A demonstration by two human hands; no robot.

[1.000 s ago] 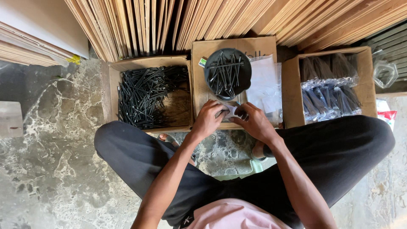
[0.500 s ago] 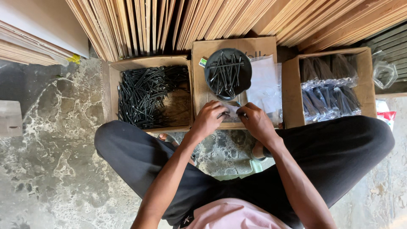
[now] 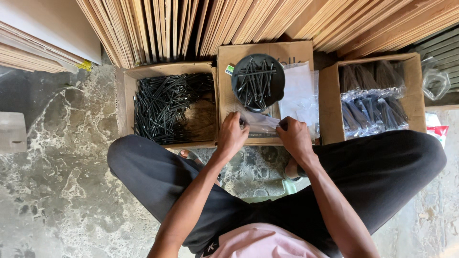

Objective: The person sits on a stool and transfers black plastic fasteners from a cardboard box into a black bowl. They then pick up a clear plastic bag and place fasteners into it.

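Above marble floor (image 3: 57,191), clear bag (image 3: 260,122) spans both hands.

A clear plastic bag (image 3: 260,123) lies flat, stretched along the near edge of the middle cardboard box (image 3: 227,102).

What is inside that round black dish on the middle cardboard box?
The round black dish holds a loose heap of thin black nails, lying crisscross. The dish's bottom under them is mostly covered, so nothing beneath can be told.
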